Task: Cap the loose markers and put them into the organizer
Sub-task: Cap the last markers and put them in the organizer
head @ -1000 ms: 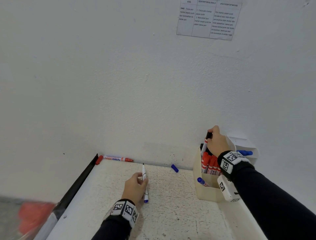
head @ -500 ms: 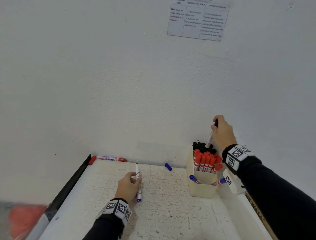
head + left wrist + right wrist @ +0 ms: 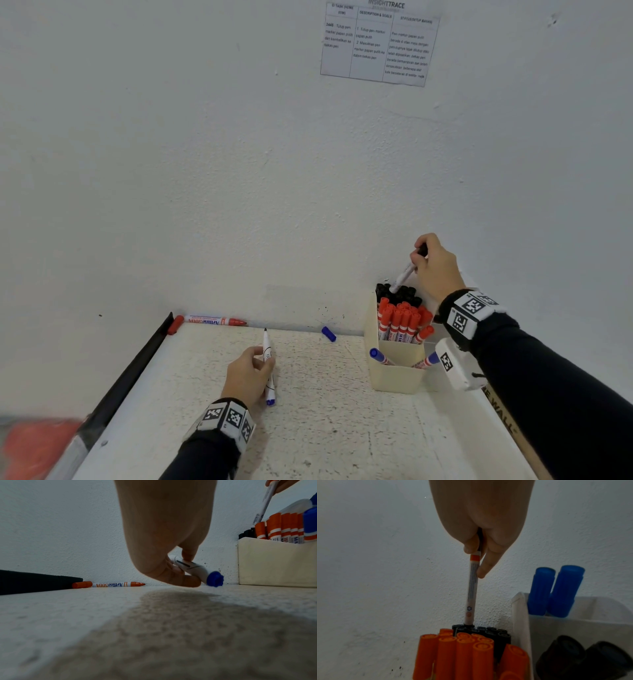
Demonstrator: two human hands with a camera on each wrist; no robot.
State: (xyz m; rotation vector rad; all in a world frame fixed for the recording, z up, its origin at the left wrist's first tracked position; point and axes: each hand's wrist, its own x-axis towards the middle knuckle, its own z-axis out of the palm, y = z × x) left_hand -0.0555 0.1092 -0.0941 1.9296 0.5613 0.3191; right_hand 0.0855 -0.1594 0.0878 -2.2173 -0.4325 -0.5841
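My left hand (image 3: 251, 371) rests on the table and pinches an uncapped blue marker (image 3: 267, 359), its tip pointing at the wall and its blue end (image 3: 215, 579) near the tabletop. My right hand (image 3: 433, 263) grips the capped top of a black marker (image 3: 406, 274) (image 3: 472, 592), whose lower end stands among the black caps at the back of the cream organizer (image 3: 394, 377). Several red-capped markers (image 3: 402, 320) (image 3: 462, 653) fill the organizer's middle. A loose blue cap (image 3: 329, 334) lies by the wall. An uncapped red marker (image 3: 212, 321) (image 3: 109, 584) lies along the wall at the far left.
A white container (image 3: 583, 622) holding blue markers (image 3: 554, 591) and black ones stands right of the organizer. Two blue markers (image 3: 378, 356) lean in the organizer's front compartment. A black strip (image 3: 137, 363) edges the table's left side. A printed sheet (image 3: 378, 42) hangs on the wall.
My right hand has risen with the black marker, from low inside the organizer to above the black caps. The left hand and its blue marker have kept still.
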